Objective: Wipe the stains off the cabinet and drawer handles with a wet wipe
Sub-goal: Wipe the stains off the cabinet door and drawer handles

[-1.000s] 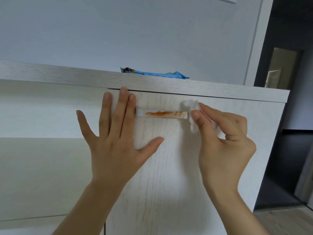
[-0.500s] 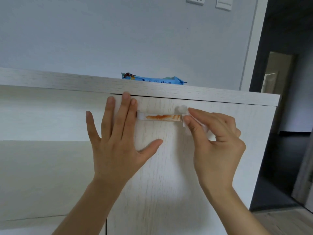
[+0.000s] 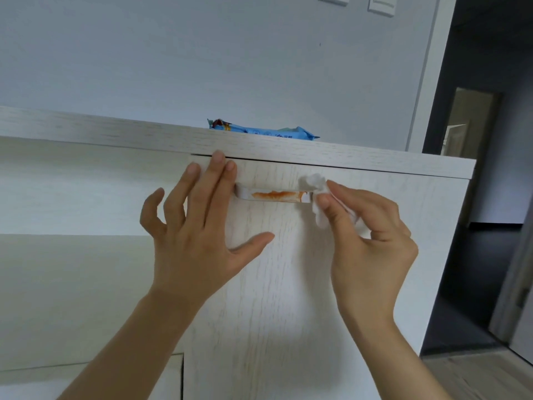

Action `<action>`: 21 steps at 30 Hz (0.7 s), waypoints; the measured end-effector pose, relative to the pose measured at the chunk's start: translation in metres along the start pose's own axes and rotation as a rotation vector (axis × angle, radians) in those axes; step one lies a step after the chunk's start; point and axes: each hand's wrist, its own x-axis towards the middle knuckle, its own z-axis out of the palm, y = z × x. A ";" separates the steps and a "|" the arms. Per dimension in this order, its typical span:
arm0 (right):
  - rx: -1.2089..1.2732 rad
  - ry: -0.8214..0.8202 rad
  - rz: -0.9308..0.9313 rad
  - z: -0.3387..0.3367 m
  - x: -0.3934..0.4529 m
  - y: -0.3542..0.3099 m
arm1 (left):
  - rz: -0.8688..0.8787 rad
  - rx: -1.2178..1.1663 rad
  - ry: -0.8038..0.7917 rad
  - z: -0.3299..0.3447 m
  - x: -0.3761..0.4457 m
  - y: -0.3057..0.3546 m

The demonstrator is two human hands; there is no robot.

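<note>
A pale wood cabinet door (image 3: 282, 284) carries a white bar handle (image 3: 245, 194) smeared with an orange stain (image 3: 278, 194) along its front. My left hand (image 3: 196, 235) lies flat on the door, fingers straight, its fingertips just left of the handle's left end. My right hand (image 3: 369, 235) pinches a crumpled white wet wipe (image 3: 315, 183) between thumb and fingers and holds it against the handle's right end, which the wipe covers.
A blue pack of wipes (image 3: 265, 131) lies on the cabinet top (image 3: 115, 131). A lighter open recess fills the left of the cabinet. On the right is a dark doorway (image 3: 490, 197); wall switches (image 3: 380, 4) sit above.
The wipe stays at the handle's right end, with small shifts there. The stain looks much the same. My left hand stays flat on the door. The camera has shifted a little.
</note>
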 end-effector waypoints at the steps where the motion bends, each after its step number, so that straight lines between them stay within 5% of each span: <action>1: -0.033 -0.005 -0.032 0.001 -0.002 0.001 | -0.001 -0.012 -0.005 0.001 0.000 0.000; 11: -0.198 -0.026 -0.231 0.002 0.001 0.007 | -0.001 -0.077 -0.078 0.003 -0.001 -0.001; 21: -0.080 0.002 -0.067 0.005 -0.001 -0.006 | -0.002 -0.129 -0.088 0.002 -0.001 -0.002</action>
